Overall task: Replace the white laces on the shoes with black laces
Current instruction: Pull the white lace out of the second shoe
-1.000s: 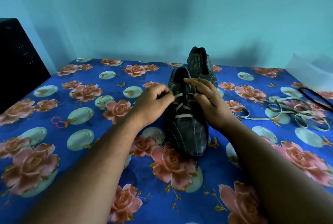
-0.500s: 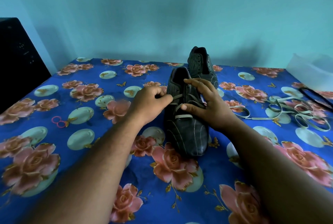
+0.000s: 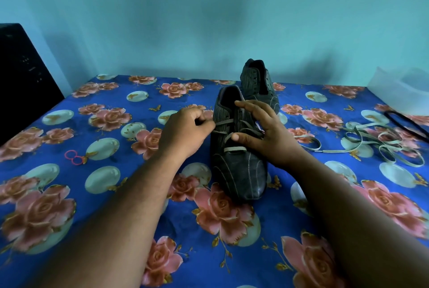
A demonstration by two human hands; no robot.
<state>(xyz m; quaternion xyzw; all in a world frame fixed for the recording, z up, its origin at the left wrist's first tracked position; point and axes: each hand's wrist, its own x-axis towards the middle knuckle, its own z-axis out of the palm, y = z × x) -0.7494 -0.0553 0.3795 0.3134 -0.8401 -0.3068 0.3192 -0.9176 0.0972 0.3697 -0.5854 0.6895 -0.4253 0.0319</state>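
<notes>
Right now the near shoe (image 3: 239, 167) is lying on the floral cloth (image 3: 69, 195) with its toe pointing toward the person and its opening facing away, so its long axis is running almost straight out from the body, between the two forearms. The white lace (image 3: 232, 149) is still crossing the eyelets in a few rows, and the left hand (image 3: 185, 132) is sitting just to the left of the shoe's upper, pinching one strand of that lace between thumb and curled fingers. The strand is leading from the eyelet row leftward into the pinch, so the pull that frees it is probably going sideways and a little up, away from the shoe's axis. The right hand (image 3: 267, 134) is bracing the shoe from the other side: its thumb is pressing on the laced part and its fingers are arching over the tongue, spread and only lightly bent, not wrapped round anything I can make out. Both wrists are hovering low, with forearms reaching in from the bottom corners. The second shoe (image 3: 257, 83) is standing behind the first, apparently unlaced already, and its loose white lace (image 3: 376, 146) is lying in loops well off to the right, near the black lace (image 3: 404, 123) that is waiting by the cloth's right edge.
</notes>
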